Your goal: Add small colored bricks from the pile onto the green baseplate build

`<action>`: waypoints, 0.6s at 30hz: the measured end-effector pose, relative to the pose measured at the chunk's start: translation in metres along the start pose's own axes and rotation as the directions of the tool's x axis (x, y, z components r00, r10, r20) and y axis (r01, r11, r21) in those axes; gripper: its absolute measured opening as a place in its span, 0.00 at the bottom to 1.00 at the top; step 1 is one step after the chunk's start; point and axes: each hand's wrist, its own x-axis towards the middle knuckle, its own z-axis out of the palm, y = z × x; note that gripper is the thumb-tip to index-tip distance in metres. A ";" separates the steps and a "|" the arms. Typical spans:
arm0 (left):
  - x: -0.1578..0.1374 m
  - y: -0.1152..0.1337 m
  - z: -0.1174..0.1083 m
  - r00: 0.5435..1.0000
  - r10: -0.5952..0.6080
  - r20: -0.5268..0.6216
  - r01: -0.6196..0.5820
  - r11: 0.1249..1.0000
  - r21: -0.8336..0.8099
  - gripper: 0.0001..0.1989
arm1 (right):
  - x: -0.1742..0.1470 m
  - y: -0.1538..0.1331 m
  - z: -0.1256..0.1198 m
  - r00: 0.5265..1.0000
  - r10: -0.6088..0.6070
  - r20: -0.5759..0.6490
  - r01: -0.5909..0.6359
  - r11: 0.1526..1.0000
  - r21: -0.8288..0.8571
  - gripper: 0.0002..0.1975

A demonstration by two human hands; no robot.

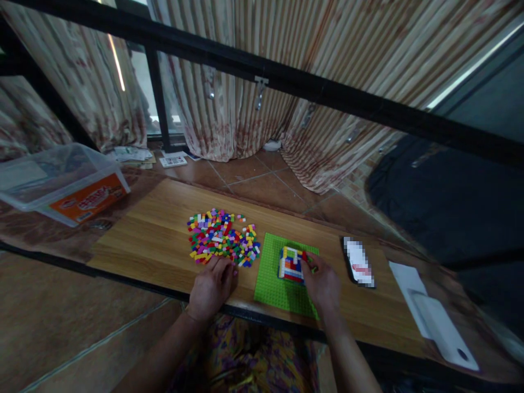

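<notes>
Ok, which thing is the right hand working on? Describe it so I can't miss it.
On the wooden table, right of the loose pile of bricks, lies a flat green baseplate. The small brick build stands on it at the right hand. It is the only stacked block, striped in blue, white, red and yellow; the other bricks lie scattered.

You are looking at a dim, murky picture with soft detail throughout. What light there is comes from the window behind the curtains, where a bright streak glares. The right side falls into near-black shadow. The wide lens bends straight lines near the edges, so the black bar runs slanted. The phone screen is pixelated.
</notes>
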 end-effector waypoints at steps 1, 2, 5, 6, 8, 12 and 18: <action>0.000 0.000 0.000 1.000 -0.003 0.002 0.003 1.000 -0.005 0.06 | 0.000 0.000 0.000 1.000 -0.018 0.001 0.018 1.000 -0.018 0.23; 0.000 0.000 0.000 1.000 -0.008 0.006 0.008 1.000 -0.008 0.06 | 0.000 0.000 0.000 0.999 -0.033 0.000 0.033 0.999 -0.036 0.23; 0.000 0.001 -0.001 1.000 -0.014 0.020 0.015 1.000 -0.009 0.06 | 0.000 0.000 0.001 0.996 -0.088 -0.003 0.087 0.993 -0.078 0.22; 0.000 0.002 -0.001 1.000 -0.014 0.022 0.014 1.000 -0.008 0.06 | -0.001 0.001 0.002 0.994 -0.105 -0.008 0.104 0.991 -0.082 0.22; 0.000 0.002 -0.001 1.000 -0.009 0.021 0.009 1.000 -0.008 0.06 | -0.002 0.003 0.003 0.989 -0.144 -0.013 0.143 0.986 -0.081 0.22; 0.000 0.001 0.000 1.000 -0.006 0.013 0.006 1.000 -0.005 0.05 | -0.005 0.008 0.005 0.973 -0.229 -0.035 0.225 0.970 -0.093 0.23; -0.001 0.001 0.000 1.000 -0.007 0.014 0.007 1.000 0.010 0.05 | -0.007 0.010 0.006 0.952 -0.303 -0.039 0.296 0.947 -0.125 0.22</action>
